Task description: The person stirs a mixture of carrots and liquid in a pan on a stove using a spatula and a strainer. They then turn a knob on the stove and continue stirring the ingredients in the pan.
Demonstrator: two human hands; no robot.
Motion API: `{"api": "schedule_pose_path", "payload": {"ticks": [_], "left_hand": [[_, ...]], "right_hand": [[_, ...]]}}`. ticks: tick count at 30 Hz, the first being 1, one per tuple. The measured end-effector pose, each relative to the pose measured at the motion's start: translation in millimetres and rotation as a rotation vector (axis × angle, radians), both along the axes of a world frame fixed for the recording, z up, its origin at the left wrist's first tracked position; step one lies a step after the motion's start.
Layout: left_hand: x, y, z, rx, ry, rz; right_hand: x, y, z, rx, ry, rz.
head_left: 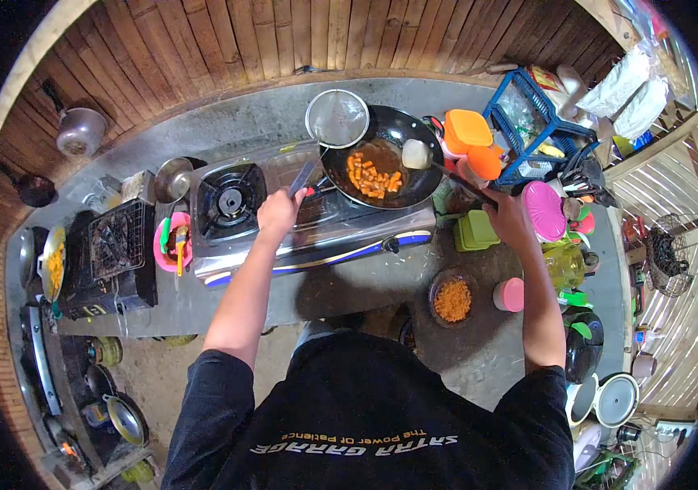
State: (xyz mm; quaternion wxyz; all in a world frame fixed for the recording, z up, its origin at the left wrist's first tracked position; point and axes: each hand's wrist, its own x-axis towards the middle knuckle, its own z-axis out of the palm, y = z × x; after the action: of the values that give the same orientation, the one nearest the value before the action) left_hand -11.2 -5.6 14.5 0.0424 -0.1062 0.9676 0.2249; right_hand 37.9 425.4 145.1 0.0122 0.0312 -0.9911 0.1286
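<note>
My left hand (278, 214) is closed around a flat grey handle that runs up toward a round mesh strainer (337, 119). The strainer is over the upper left rim of a black wok (426, 181). My right hand (509, 217) grips the dark handle of a spatula (416, 154), whose pale head is inside the wok. Small orange-brown food pieces (376, 175) lie in brown liquid, apparently oil, at the bottom of the wok. The wok stands on the right side of a two-burner gas stove (308, 237); a red-tipped handle shows beside my left hand.
Left of the stove are a pink dish (171, 245) with a brush and a grill rack (118, 237). To the right stand a green container (476, 231), orange-lidded tubs (467, 131) and a blue rack (529, 118). A bowl of orange shreds (453, 300) sits near my right forearm.
</note>
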Motion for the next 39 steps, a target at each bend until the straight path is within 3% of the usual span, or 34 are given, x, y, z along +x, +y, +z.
{"api": "schedule_pose_path", "payload": {"ticks": [4, 7, 11, 15, 16, 22, 26, 27, 29, 30, 32, 39], "left_hand": [[-1, -1, -3, -0.024, 0.002, 0.000], [-2, 0, -3, -0.017, -0.011, 0.003], [-2, 0, -3, -0.023, -0.011, 0.004], [-2, -1, -5, -0.031, -0.012, -0.007], [-1, -1, -3, -0.029, -0.013, -0.006], [0, 0, 0, -0.032, -0.009, -0.007], [0, 0, 0, -0.032, -0.001, -0.013], [0, 0, 0, -0.033, 0.004, -0.015], [0, -1, -1, -0.027, 0.002, -0.012], [0, 0, -1, -0.022, 0.002, -0.011], [0, 0, 0, -0.018, -0.002, -0.013], [0, -1, -2, -0.019, 0.005, -0.015]], "right_hand": [[-2, 2, -13, 0.022, -0.197, 0.029], [-8, -2, -21, -0.170, -0.212, 0.137], [-14, -5, -37, -0.367, -0.091, 0.103], [-33, 1, -42, -0.152, 0.021, 0.134], [-43, 7, -50, -0.049, 0.040, 0.160], [-90, 12, -105, -0.212, 0.123, 0.095], [-124, 31, -184, -0.301, 0.227, 0.365], [-122, 26, -181, -0.390, 0.248, 0.473], [-114, 25, -174, -0.597, 0.060, 0.416], [-91, 11, -132, -0.705, -0.147, 0.246], [-61, 3, -78, -0.708, -0.312, 0.111], [16, 13, 36, -0.118, -0.047, 0.189]]}}
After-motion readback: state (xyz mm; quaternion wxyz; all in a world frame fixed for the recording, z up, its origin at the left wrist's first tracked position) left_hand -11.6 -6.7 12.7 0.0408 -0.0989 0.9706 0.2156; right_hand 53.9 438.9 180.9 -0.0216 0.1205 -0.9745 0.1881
